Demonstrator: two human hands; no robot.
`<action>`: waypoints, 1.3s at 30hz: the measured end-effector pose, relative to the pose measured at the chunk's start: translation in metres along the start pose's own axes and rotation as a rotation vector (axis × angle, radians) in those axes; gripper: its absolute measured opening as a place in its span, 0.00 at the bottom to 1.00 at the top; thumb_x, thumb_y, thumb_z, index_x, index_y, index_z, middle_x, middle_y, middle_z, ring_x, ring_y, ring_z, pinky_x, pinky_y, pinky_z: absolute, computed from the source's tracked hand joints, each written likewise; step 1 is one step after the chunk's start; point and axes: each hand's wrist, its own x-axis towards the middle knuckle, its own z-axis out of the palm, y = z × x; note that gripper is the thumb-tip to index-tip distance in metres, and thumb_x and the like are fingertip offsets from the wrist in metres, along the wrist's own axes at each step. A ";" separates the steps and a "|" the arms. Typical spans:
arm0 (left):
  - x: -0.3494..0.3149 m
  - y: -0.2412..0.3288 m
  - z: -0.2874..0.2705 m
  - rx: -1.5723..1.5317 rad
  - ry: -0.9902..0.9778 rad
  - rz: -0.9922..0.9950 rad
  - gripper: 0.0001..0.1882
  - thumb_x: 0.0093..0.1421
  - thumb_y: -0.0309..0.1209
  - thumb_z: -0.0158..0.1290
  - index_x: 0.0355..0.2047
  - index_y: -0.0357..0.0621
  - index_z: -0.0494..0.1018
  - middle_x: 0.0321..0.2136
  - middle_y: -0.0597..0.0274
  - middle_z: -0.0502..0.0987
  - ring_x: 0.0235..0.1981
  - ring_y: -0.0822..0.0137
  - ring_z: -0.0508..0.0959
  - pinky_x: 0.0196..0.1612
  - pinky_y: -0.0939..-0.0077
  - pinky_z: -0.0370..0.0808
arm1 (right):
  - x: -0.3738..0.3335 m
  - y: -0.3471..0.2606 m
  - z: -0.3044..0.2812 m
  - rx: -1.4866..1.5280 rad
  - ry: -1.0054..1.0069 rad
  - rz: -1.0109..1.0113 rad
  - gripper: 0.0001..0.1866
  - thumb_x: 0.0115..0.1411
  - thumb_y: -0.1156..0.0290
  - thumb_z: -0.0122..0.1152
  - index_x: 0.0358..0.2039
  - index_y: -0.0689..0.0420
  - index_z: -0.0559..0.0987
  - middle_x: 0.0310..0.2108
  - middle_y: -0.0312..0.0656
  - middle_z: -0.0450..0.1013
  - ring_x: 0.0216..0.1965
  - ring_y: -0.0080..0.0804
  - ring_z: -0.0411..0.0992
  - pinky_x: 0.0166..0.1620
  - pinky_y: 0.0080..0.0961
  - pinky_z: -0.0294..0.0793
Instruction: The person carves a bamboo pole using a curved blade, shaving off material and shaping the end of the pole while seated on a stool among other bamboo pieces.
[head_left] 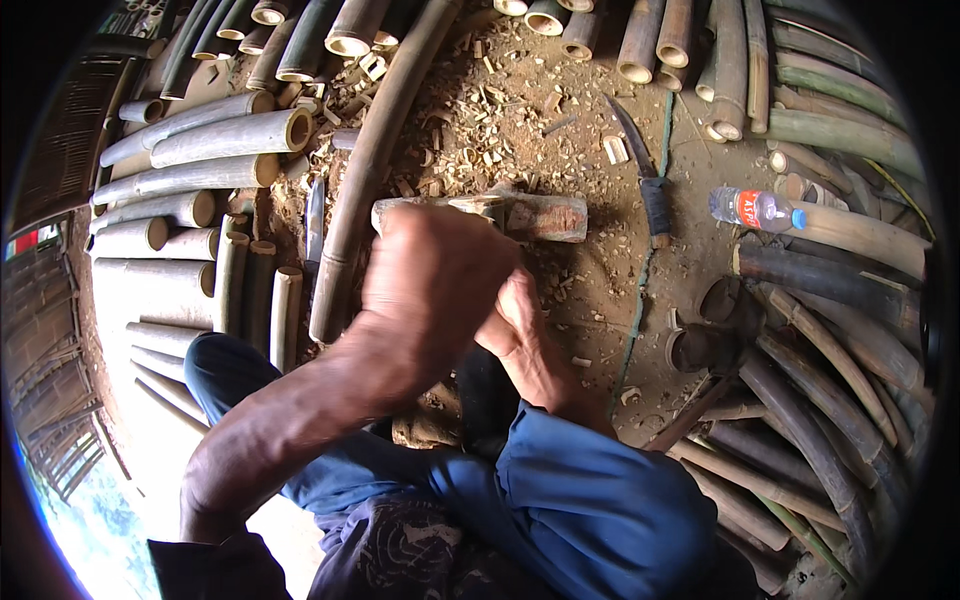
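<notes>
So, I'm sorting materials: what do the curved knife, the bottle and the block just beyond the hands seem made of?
Curved knife: blade likely dull dark metal, thin and tapering; handle, uneven and dark, perhaps wrapped cord or cloth.
Bottle: glossy plastic, apparently, being see-through.
Block: perhaps rough wood, by its mottled surface.

Glare lower left; left fingers (482, 248) motion-blurred; dark rim, bowed edges.
</notes>
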 end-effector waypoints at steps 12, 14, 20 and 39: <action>-0.012 0.053 0.053 -0.750 0.097 0.503 0.33 0.49 0.32 0.68 0.54 0.41 0.70 0.46 0.51 0.75 0.47 0.54 0.77 0.50 0.58 0.78 | -0.062 -0.056 -0.038 -1.332 0.280 0.286 0.10 0.67 0.62 0.58 0.44 0.53 0.76 0.39 0.39 0.78 0.39 0.32 0.76 0.49 0.38 0.74; 0.039 0.080 0.067 -0.644 0.209 0.458 0.52 0.44 0.31 0.71 0.69 0.50 0.58 0.59 0.48 0.65 0.58 0.51 0.70 0.63 0.56 0.68 | -0.054 -0.096 -0.038 -1.882 0.209 0.179 0.10 0.64 0.65 0.59 0.43 0.54 0.76 0.37 0.40 0.77 0.38 0.33 0.76 0.48 0.38 0.75; 0.087 0.069 0.096 -1.050 0.405 0.035 0.54 0.47 0.12 0.59 0.74 0.58 0.53 0.69 0.34 0.52 0.58 0.38 0.73 0.54 0.48 0.82 | 0.009 -0.155 0.032 -2.844 -0.406 -0.529 0.13 0.54 0.73 0.65 0.41 0.59 0.77 0.33 0.43 0.76 0.35 0.36 0.75 0.44 0.38 0.77; 0.069 0.086 0.081 -1.449 0.337 -0.195 0.62 0.45 0.15 0.60 0.75 0.56 0.38 0.67 0.24 0.45 0.62 0.20 0.62 0.61 0.41 0.72 | 0.019 -0.174 0.039 -2.620 -0.480 0.379 0.27 0.45 0.70 0.72 0.49 0.57 0.79 0.51 0.53 0.75 0.53 0.51 0.73 0.55 0.43 0.76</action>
